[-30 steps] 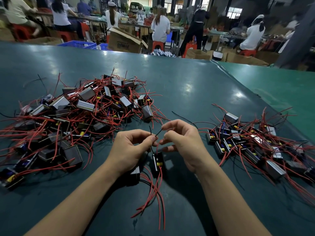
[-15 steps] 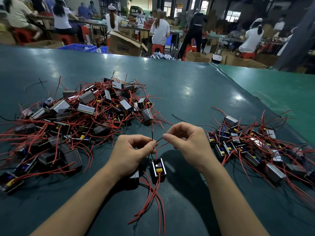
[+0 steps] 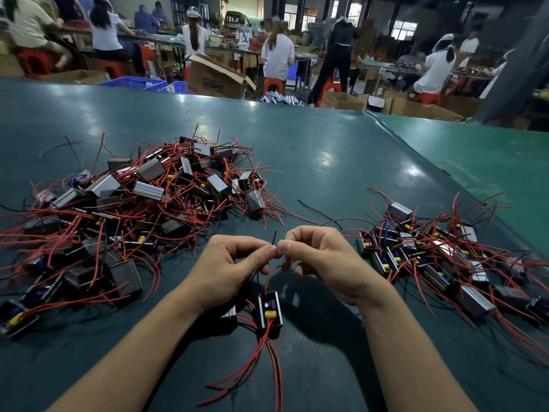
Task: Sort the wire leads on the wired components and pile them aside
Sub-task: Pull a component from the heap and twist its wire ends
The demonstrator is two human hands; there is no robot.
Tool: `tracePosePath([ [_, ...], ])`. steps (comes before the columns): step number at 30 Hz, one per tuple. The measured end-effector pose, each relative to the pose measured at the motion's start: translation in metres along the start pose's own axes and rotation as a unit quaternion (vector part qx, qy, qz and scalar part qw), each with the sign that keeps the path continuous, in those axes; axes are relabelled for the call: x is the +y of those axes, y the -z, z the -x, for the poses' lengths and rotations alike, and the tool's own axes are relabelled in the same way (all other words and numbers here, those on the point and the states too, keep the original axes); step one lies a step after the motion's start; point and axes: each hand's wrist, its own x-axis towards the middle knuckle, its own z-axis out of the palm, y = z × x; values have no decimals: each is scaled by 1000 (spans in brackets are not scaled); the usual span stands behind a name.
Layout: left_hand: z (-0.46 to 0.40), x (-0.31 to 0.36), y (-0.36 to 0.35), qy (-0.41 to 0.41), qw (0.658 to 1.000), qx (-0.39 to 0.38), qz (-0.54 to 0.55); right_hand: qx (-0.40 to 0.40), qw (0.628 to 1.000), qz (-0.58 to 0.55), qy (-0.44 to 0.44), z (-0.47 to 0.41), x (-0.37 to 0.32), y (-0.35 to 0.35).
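Component (image 3: pixel 269 310) on table (image 3: pixel 326 150) between left pile (image 3: pixel 124 209) and right pile (image 3: pixel 439 251).

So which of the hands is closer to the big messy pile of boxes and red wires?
Left. The left hand sits right beside the big pile; the right hand is farther away, beside the smaller pile.

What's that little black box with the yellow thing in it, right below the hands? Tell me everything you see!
The little black box is a small open-faced case that looks like plastic or metal, with a yellow part and a purple part inside. It hangs or stands upright just over the green table, between both wrists. Red and black wires trail from its bottom toward the camera. More leads rise from its top to the left hand and right hand, which pinch them.
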Motion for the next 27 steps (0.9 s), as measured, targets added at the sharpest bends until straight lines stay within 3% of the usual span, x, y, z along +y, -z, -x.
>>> tracePosePath([
  [12, 1, -1, 0, 10, 997, -5, 78, -49, 980, -170, -88, -1, 1, -11],
  [16, 0, -1, 2, 32, 990, 11, 134, -21, 955, -275, -107, -2, 1, -6],
  [22, 2, 1, 3, 38, 995, -40, 87, 7, 996, -89, -24, -4, 6, -10],
  [27, 1, -1, 5, 67, 995, -47, 61, 50, 998, 9, 33, -5, 9, -11],
])
